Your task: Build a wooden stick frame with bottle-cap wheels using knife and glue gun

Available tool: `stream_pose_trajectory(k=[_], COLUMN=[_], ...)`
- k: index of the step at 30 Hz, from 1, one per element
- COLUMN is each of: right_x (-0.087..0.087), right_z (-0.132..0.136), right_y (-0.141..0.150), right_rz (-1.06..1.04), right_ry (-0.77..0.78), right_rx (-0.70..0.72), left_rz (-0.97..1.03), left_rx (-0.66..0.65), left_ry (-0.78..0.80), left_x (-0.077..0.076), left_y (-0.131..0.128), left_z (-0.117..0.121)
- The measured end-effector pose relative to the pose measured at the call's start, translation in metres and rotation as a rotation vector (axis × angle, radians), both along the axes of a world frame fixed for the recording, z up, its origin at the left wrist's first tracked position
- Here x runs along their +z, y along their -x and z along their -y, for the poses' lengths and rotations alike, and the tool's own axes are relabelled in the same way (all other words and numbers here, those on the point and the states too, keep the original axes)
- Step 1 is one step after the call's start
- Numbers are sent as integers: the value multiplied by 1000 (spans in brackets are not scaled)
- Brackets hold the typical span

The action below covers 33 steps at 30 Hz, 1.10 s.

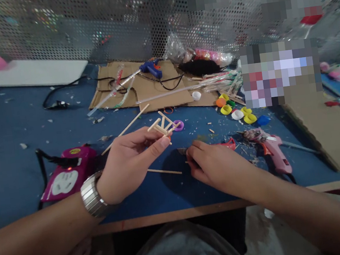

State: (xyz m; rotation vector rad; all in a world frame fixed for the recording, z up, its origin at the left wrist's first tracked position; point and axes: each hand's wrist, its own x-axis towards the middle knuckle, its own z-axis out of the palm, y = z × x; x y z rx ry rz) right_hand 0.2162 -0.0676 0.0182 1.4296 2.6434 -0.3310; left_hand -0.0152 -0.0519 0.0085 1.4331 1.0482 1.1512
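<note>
In my left hand point(130, 159) is a small frame of glued wooden sticks point(164, 126), pinched between thumb and fingers above the table. A bit of orange shows by the thumb tip. My right hand point(213, 161) rests low over the table, fingers curled together; what they hold is hidden. A short stick end point(187, 162) pokes out beside those fingers. Partly under the same hand lies a red-handled tool point(229, 144), its grey tip showing on the other side. One loose wooden stick point(164, 171) lies between my hands, and a longer stick point(129, 124) lies beyond the left.
A pink glue gun point(274, 152) lies at right, a purple power box point(70, 173) at left. Colored bottle caps point(226, 109) and a purple ring point(178, 125) are scattered ahead. Behind them, a blue glue gun point(152, 68) rests on cardboard point(167, 102) before a perforated metal screen point(107, 23).
</note>
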Motion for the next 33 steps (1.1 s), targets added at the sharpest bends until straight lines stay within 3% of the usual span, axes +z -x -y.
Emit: stream_pose_trajectory(k=[3, 7, 10, 15, 18, 22, 33], right_x=[-3, -7, -5, -2, -5, -7, -1], right_z=[-2, -8, -10, -11, -11, -10, -6], right_y=[-6, -15, -20, -19, -15, -11, -19], right_rz=[-155, -562, -881, -1337, -1554, -1625, -1636], right_ry=[39, 35, 77, 498, 701, 801, 761], right_rx=[-8, 44, -66, -446, -494, -487, -463], left_rz=[5, -25, -39, -150, -201, -224, -232], left_rx=[2, -2, -18, -33, -43, -55, -55], left_ry=[5, -24, -43, -149, -231, -272, -290], left_x=[-1, -1, 0, 3, 4, 5, 5], left_y=[0, 0, 0, 0, 1, 1, 1], left_z=[0, -1, 0, 4, 6, 8, 10])
